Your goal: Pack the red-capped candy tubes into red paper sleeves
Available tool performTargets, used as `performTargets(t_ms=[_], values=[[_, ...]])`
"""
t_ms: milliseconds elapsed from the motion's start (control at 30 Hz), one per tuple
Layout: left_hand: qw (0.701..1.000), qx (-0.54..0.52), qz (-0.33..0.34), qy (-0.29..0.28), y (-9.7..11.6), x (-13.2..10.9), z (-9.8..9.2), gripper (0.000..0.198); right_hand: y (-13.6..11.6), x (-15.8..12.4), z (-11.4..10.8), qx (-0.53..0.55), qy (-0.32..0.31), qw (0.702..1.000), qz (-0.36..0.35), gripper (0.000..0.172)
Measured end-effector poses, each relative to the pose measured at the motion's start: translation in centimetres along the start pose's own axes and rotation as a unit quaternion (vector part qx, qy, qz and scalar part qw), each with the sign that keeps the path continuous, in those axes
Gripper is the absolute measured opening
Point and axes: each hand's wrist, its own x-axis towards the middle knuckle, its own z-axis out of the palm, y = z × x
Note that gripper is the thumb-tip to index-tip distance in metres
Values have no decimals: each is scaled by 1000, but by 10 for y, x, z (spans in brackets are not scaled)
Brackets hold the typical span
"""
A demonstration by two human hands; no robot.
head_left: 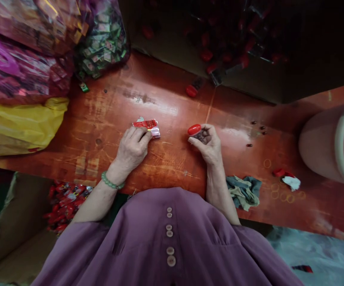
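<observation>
My left hand (134, 146), with a green bead bracelet at the wrist, lies over the table with its fingers closed on a small red packet (145, 124). The packet has a shiny clear end, and part of it is hidden under the fingers. To the right, my right hand (211, 146) grips a small clear bottle (197, 134) with a rounded red cap, tilted so the cap points left. Dark contents show through its wall. Another red-capped bottle (192, 89) lies on the table farther back.
A large carton (168, 59) of red-capped bottles stands at the back. Filled bags (40, 75) crowd the left. On the right are a tub (323, 139), a crumpled cloth (243, 191), rubber bands (290, 198) and small brown beads (263, 128). Red pieces (66, 202) fill a lower-left box.
</observation>
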Motion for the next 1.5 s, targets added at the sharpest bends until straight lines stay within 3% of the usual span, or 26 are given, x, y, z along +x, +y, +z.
performTargets(t_ms=[233, 467, 767, 1033, 1233, 1500], values=[[999, -53, -10, 1, 1, 7, -7, 18, 5, -3, -19, 15, 17, 1000, -2, 42], [995, 35, -42, -77, 6, 8, -8, 30, 4, -8, -31, 36, -2, 999, 28, 41], [994, -90, -57, -21, 2, 11, -8, 26, 6, -16, -38, 78, -19, 996, 41, 42], [978, -163, -113, -68, -4, 18, -18, 23, -1, -13, -5, 62, -74, 994, 48, 39], [972, -175, -150, -31, -4, 22, -14, 10, -25, -8, 27, 37, -127, 990, 42, 33], [963, -224, -145, 33, 4, 19, -24, 15, -30, -2, 36, 6, -92, 996, -6, 32]])
